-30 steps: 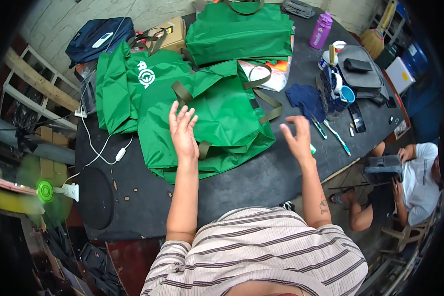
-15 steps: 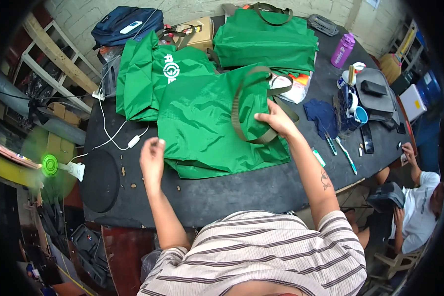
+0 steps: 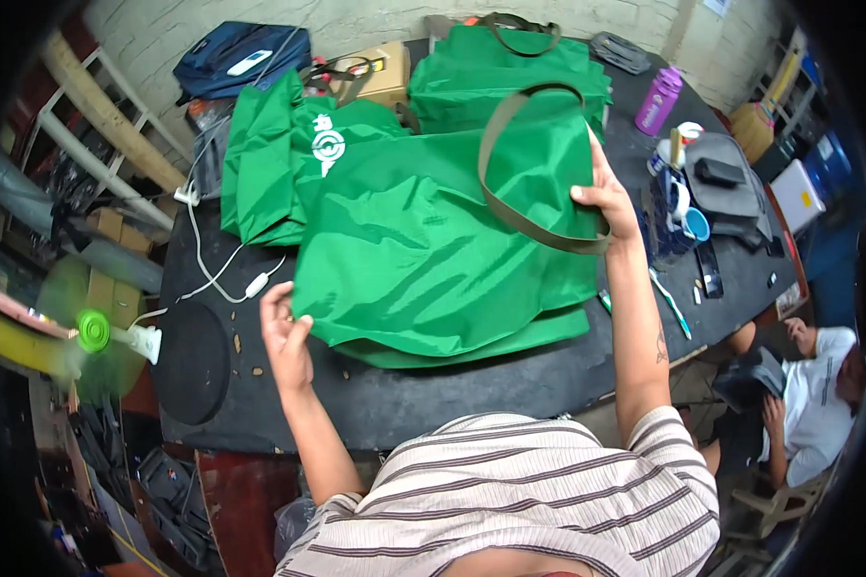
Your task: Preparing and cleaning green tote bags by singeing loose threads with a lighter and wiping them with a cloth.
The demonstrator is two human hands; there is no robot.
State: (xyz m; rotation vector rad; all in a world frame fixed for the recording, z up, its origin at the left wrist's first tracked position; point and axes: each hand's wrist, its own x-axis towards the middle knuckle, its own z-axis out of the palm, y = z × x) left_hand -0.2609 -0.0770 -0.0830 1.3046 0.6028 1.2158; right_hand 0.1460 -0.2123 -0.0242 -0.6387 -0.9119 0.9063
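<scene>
Our left hand point(image 3: 287, 341) had moved onto the glossy green fabric bag point(image 3: 423, 240), pinching its near-left corner; our right hand point(image 3: 606, 197) gripped its right edge beside the olive webbing strap point(image 3: 487, 159). Its long axis slanted between both hands, over the black bench point(image 3: 505, 387).

Tote bag point(image 3: 433, 260), the held one: thin synthetic cloth, glossy, crinkled. Handle point(image 3: 488, 173): matt woven webbing. Tabletop point(image 3: 471, 392): matt black, scuffed. Carton point(image 3: 392, 85): brown cardboard. Water bottle point(image 3: 658, 102): smooth, faint sheen; plastic or metal, can't tell from where I stand. Striped shirt point(image 3: 520, 481): ribbed cloth. Wall point(image 3: 375, 21): rough block.
</scene>
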